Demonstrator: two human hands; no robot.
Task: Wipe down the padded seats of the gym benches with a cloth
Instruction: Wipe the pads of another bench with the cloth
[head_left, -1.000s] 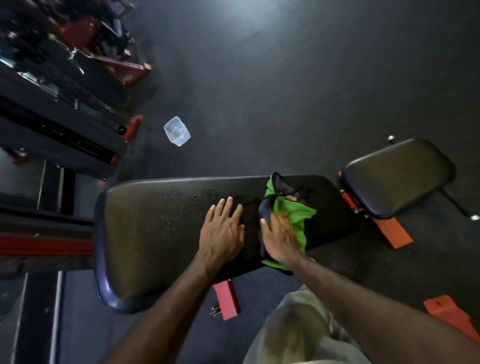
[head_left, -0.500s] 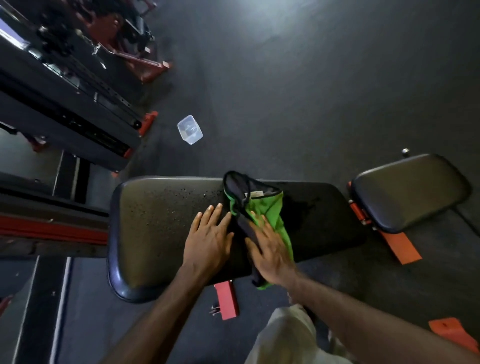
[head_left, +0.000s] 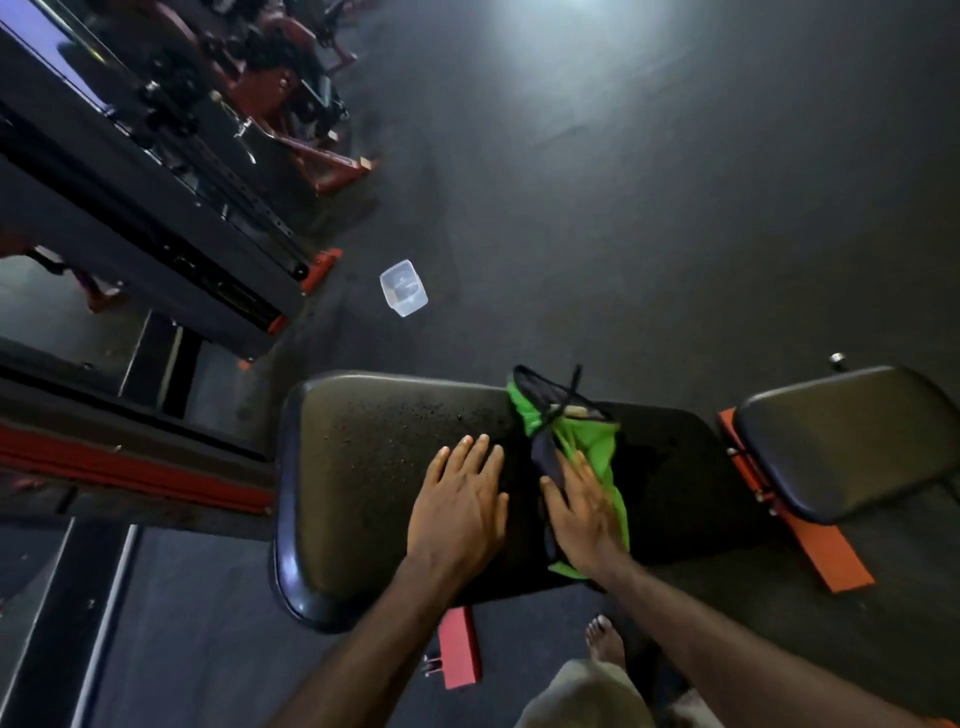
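A person leans over a black padded gym bench, both palms flat on its seat.

Nearest the camera, a bare foot stands on the dark floor beside a red bracket. The left hand rests with fingers straight on the bare, speckled pad; just beside it, the right hand presses flat, fingers extended, on a green-and-dark cloth draped across the seat. A second padded seat sits to the right. Beyond the bench, a clear plastic container lies on the floor near black-and-red machines.

Head-worn view, steeply down, close.
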